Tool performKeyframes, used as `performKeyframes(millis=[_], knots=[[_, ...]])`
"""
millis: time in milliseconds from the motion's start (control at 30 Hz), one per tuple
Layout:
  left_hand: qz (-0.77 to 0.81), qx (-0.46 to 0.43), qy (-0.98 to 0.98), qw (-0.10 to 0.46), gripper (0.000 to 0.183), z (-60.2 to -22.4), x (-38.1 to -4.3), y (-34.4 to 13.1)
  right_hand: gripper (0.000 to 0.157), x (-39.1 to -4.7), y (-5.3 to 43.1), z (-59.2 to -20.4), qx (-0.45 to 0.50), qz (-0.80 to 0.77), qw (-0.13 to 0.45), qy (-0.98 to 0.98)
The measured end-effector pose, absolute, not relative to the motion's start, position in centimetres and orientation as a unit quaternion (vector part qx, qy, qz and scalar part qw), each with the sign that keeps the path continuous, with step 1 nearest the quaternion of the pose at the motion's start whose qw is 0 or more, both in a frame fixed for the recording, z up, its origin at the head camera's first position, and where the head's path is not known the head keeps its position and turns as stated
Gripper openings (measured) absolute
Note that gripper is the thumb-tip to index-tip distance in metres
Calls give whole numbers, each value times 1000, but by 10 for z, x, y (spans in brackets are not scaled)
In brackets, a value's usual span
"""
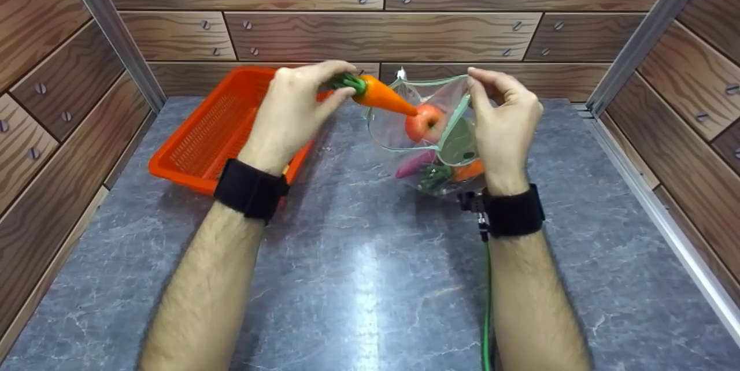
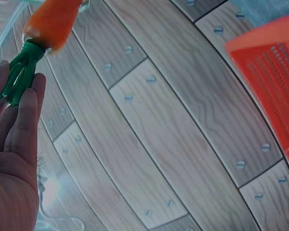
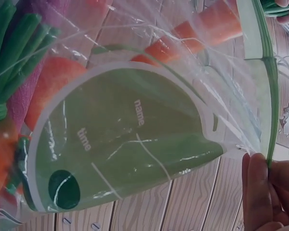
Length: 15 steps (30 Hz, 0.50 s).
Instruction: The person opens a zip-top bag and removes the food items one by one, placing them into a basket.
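My left hand pinches an orange toy carrot by its green top. The carrot's tip points right, at the mouth of a clear zip bag. With thumb and fingers my right hand pinches the bag's green-edged rim at its right side, and the mouth gapes. Inside the bag show a red apple, a purple vegetable and another carrot. In the right wrist view the bag carries a green label reading "name" and "time".
An orange-red plastic basket stands on the grey marbled table to the left, partly hidden behind my left hand. Wood-patterned walls enclose the back and sides. A green cable runs along my right forearm.
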<state>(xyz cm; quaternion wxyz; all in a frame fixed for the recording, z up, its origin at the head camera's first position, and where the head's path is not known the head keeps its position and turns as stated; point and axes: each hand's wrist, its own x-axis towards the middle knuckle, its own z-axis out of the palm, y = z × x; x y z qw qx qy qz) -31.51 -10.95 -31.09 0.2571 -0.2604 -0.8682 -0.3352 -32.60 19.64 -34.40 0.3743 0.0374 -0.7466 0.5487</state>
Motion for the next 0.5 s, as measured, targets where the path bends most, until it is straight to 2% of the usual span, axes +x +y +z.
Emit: performKeyframes(millis=[500], knots=[[-355,-187,-870,287,37,-295,-306,-155,15,-327,198,-345,38,547,381,-745]])
